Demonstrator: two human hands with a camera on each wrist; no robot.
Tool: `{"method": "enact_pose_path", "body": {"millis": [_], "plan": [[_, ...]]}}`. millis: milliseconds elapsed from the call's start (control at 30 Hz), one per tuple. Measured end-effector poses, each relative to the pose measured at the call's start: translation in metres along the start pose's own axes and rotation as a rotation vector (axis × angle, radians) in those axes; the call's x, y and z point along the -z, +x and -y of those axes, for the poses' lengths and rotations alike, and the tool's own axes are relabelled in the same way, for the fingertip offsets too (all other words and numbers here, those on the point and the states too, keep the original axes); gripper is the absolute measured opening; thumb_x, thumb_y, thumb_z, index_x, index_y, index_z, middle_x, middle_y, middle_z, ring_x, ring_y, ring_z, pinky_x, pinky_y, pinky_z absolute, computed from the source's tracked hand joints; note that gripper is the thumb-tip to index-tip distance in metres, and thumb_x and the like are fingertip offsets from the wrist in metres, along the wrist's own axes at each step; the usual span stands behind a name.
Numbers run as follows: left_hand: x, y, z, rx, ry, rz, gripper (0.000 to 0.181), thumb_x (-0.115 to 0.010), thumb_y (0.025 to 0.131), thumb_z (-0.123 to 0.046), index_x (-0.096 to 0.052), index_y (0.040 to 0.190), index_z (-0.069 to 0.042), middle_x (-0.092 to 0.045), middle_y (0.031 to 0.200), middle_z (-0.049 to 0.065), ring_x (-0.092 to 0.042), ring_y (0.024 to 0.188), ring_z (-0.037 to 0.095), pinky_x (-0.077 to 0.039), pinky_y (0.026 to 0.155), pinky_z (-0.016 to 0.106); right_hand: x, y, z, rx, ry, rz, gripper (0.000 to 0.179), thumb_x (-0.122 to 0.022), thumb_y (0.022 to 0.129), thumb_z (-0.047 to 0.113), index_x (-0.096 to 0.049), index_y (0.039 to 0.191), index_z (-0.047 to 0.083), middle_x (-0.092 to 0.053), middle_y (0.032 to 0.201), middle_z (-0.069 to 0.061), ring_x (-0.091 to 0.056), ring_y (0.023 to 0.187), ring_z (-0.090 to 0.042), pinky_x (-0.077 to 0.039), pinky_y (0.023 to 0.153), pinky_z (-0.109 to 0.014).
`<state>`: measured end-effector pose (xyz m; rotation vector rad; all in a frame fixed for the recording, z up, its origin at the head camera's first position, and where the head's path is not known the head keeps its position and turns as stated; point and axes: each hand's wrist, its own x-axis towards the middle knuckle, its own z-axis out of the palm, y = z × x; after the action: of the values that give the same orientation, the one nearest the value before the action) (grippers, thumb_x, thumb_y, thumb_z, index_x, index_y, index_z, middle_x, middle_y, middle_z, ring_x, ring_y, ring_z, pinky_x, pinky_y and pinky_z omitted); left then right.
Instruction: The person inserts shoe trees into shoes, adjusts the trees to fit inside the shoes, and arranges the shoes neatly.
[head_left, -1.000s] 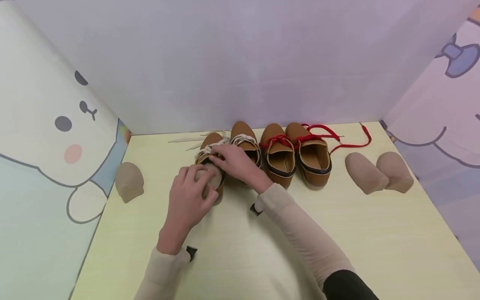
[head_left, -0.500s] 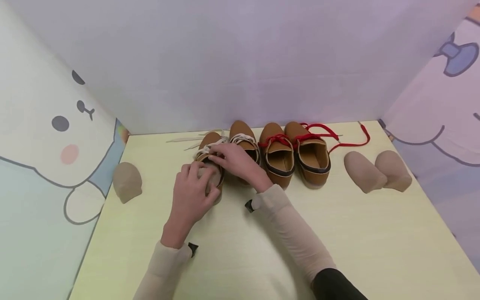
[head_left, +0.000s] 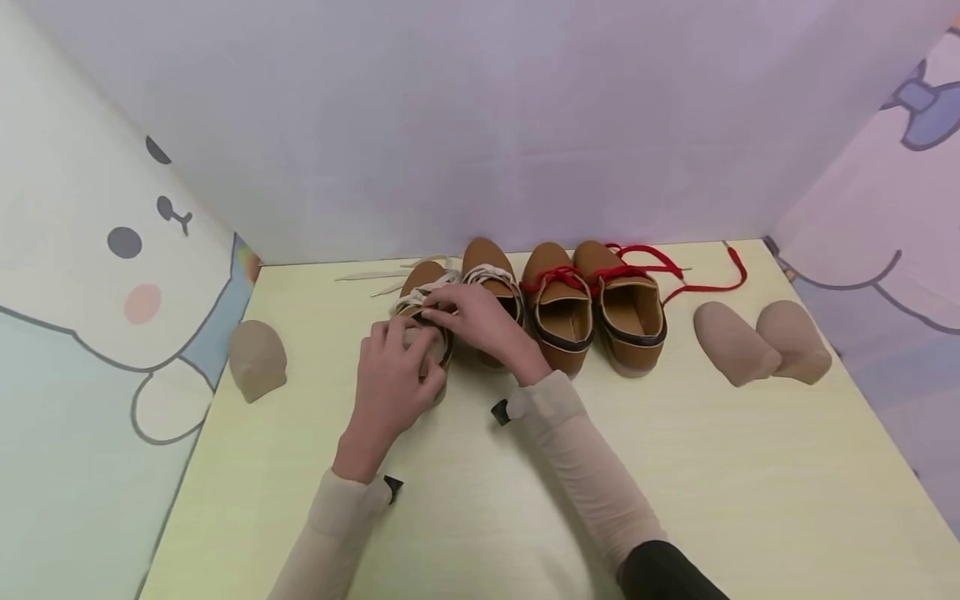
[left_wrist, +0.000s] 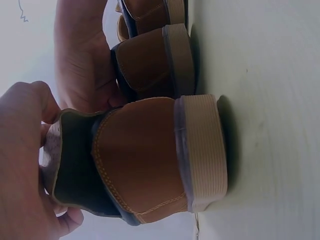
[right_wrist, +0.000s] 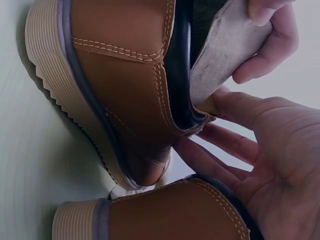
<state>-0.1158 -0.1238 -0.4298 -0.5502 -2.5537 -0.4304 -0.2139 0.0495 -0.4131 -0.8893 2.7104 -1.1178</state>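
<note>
The leftmost brown shoe [head_left: 422, 274], with white laces, stands on the table with its heel toward me. A pale grey-beige shoe insert [right_wrist: 232, 52] sits partly down in its opening, sticking up above the dark collar. My left hand [head_left: 392, 379] holds the top of this insert with curled fingers at the heel end. At the front of the opening, my right hand [head_left: 486, 321] pinches the edge of the shoe's tongue [right_wrist: 206, 106] between thumb and fingers. In the left wrist view the shoe's sole [left_wrist: 205, 150] rests on the table. The insert's lower part is hidden inside the shoe.
A second white-laced shoe [head_left: 483, 254] stands just right, partly under my right wrist. Beyond it are two shoes with red laces [head_left: 708, 289], one a brown shoe [head_left: 630, 358] at the end. Loose inserts lie left [head_left: 257, 358] and right [head_left: 731, 342]. A wall [head_left: 480, 125] closes the back.
My left hand has shifted slightly right and forward with the insert, which sits a little lower in the shoe. The right hand keeps its pinch at the tongue.
</note>
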Motion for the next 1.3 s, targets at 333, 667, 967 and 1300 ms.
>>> {"method": "enact_pose_path", "body": {"millis": [333, 667, 967, 1300], "plan": [[-0.011, 0.003, 0.002, 0.025, 0.017, 0.040, 0.032, -0.052, 0.091, -0.022, -0.067, 0.119, -0.015, -0.056, 0.125, 0.018, -0.052, 0.109, 0.042, -0.045, 0.078, 0.056, 0.003, -0.001, -0.001, -0.009, 0.032, 0.004, 0.014, -0.066, 0.103, 0.032, -0.077, 0.110, 0.027, -0.075, 0.102, 0.009, -0.065, 0.088, -0.008, -0.053, 0.080, -0.030], [-0.012, 0.000, 0.007, 0.062, -0.068, 0.034, 0.044, -0.064, 0.094, -0.028, -0.062, 0.136, -0.014, -0.058, 0.131, 0.018, -0.053, 0.113, 0.043, -0.046, 0.081, 0.057, 0.002, 0.000, -0.003, -0.012, 0.019, 0.003, 0.017, -0.066, 0.104, 0.031, -0.078, 0.114, 0.024, -0.076, 0.107, 0.006, -0.066, 0.092, -0.009, -0.055, 0.082, -0.030], [-0.003, -0.003, 0.017, 0.172, -0.316, 0.031, 0.054, -0.075, 0.097, -0.029, -0.057, 0.143, -0.009, -0.055, 0.137, 0.018, -0.048, 0.123, 0.041, -0.043, 0.101, 0.056, 0.001, 0.002, -0.004, -0.014, 0.020, 0.013, 0.019, -0.067, 0.103, 0.029, -0.078, 0.116, 0.022, -0.076, 0.111, 0.004, -0.069, 0.096, -0.012, -0.057, 0.084, -0.032], [-0.007, -0.003, 0.029, 0.213, -0.470, 0.009, 0.056, -0.072, 0.100, -0.020, -0.046, 0.147, -0.002, -0.049, 0.138, 0.019, -0.042, 0.123, 0.036, -0.035, 0.098, 0.043, 0.001, 0.002, -0.004, -0.017, 0.026, 0.000, 0.019, -0.068, 0.102, 0.030, -0.079, 0.114, 0.022, -0.077, 0.107, 0.004, -0.067, 0.093, -0.011, -0.055, 0.081, -0.032]]}}
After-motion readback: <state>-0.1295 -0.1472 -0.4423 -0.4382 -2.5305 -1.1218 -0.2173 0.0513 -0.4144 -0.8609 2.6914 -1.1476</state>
